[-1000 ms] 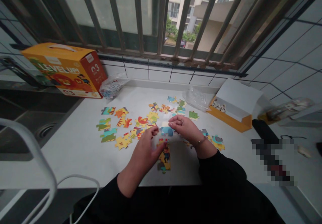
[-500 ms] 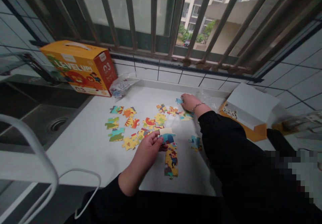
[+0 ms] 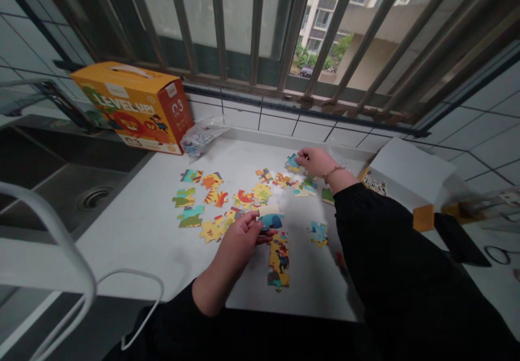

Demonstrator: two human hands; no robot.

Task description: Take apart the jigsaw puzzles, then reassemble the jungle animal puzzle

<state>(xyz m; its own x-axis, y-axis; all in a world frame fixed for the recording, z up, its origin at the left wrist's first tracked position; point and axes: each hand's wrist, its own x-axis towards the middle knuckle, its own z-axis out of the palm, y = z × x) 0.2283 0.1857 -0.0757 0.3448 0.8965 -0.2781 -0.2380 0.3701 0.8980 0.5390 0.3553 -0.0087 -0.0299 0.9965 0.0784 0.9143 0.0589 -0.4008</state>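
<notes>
The left hand [image 3: 239, 235] grips a blue-and-cream piece [image 3: 271, 221] by the joined strip [image 3: 279, 263], the right hand [image 3: 319, 162] pinches a teal piece [image 3: 291, 162] across the tabletop [image 3: 150, 242], and its sleeve [image 3: 385, 253], dipping, might knock the puzzle bit [image 3: 318, 231] alongside.

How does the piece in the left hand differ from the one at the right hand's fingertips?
Pattern: the left piece shows a broad blue shape below a pale band, while the right piece is light blue with yellow along its near edge.
Position: the left piece is nearer the person, by the joined strip; the right piece is farther back, toward the tiled wall.
Shared: both are puzzle pieces with blue on them.
</notes>
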